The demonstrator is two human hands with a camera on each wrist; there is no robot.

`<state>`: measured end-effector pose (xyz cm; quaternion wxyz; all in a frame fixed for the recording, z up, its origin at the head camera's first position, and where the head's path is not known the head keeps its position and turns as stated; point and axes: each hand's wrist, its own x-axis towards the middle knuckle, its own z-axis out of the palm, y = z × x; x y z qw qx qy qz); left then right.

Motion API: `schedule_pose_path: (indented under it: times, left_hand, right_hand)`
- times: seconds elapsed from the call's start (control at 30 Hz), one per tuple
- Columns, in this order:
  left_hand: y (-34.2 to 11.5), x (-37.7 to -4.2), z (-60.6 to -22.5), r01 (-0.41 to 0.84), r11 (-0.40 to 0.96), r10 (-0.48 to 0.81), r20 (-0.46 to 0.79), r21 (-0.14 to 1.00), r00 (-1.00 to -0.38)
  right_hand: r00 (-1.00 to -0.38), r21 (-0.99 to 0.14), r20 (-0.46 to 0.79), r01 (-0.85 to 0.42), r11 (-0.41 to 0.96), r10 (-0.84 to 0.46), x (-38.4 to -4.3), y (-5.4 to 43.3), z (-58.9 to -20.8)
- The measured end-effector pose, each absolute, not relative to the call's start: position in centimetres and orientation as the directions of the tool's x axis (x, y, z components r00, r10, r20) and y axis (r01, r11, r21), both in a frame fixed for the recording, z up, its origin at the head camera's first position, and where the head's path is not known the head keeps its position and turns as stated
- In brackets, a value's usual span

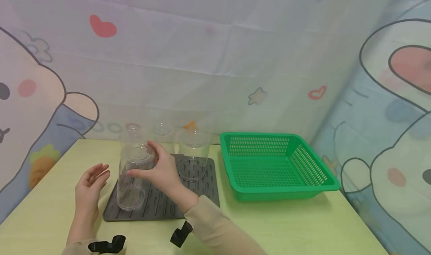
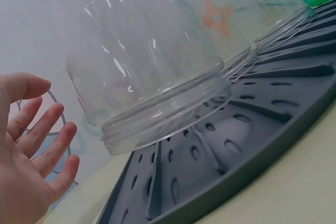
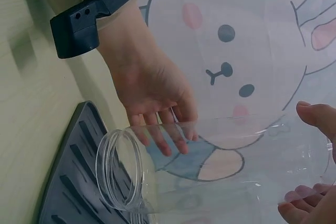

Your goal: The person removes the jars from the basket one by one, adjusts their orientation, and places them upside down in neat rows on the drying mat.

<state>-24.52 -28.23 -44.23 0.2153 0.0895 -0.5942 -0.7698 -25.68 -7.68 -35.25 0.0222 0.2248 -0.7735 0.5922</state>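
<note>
A clear jar stands mouth down at the front left of a dark grey drying mat. My right hand holds this jar around its upper part, thumb on the near side and fingers on the far side. In the right wrist view, the threaded mouth of the jar faces the mat. To its left, my left hand is raised with relaxed fingers and holds nothing. The left wrist view shows those fingers apart from the jar wall. Behind, more clear jars stand upside down on the mat.
A green plastic basket with slotted walls sits to the right of the mat on the pale yellow table. Behind the table hangs a printed cloth. Black wrist cameras are strapped over both sleeves.
</note>
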Motion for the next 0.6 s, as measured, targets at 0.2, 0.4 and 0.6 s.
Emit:
schedule_pose_path:
  times: [0.2,0.4,0.6]
  left_hand:
    - [-28.4,-24.4,-44.5,0.212,-0.195,-0.43,0.111,0.958,-0.896]
    - [-28.4,-24.4,-44.6,0.175,-0.191,-0.439,0.076,0.966,-0.896]
    - [-28.3,-24.4,-44.6,0.146,-0.193,-0.46,0.042,0.97,-0.887]
  right_hand:
    - [-0.898,-0.886,0.302,-0.388,0.254,-0.319,-25.5,-8.7,-35.7]
    - [-0.893,-0.852,0.327,-0.42,0.313,-0.31,-25.6,-9.5,-36.2]
    - [-0.891,-0.858,0.322,-0.418,0.299,-0.321,-25.7,-9.8,-36.1]
